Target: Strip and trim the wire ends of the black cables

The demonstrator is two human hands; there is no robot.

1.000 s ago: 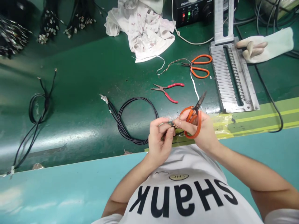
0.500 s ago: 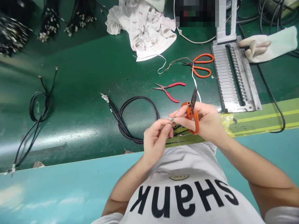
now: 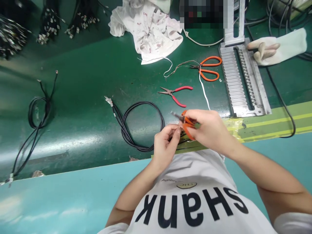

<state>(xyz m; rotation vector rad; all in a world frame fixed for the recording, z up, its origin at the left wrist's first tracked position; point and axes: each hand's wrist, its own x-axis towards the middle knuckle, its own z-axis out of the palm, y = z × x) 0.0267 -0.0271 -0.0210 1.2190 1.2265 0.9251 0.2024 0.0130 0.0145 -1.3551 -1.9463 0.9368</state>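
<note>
My right hand [image 3: 207, 130] is closed around orange-handled scissors [image 3: 185, 123], whose dark blades point left toward my other hand. My left hand [image 3: 165, 144] pinches the end of a thin black cable between thumb and fingers, just under the blade tips. That cable leads to a black coil [image 3: 142, 125] lying on the green bench, with metal terminals [image 3: 108, 101] at its far end. Both hands hover over the near edge of the bench, close to my chest.
Red-handled pliers [image 3: 174, 93], a second pair of orange scissors [image 3: 207, 68], a white rag [image 3: 148, 29], a metal slotted jig [image 3: 241, 81] and a glove [image 3: 275, 48] lie on the green bench [image 3: 85, 81]. Another black cable [image 3: 36, 120] lies at left; bundles at the back left.
My right hand has turned the scissors from pointing up and away to pointing left, bringing the blades down to the cable end held in my left hand.
</note>
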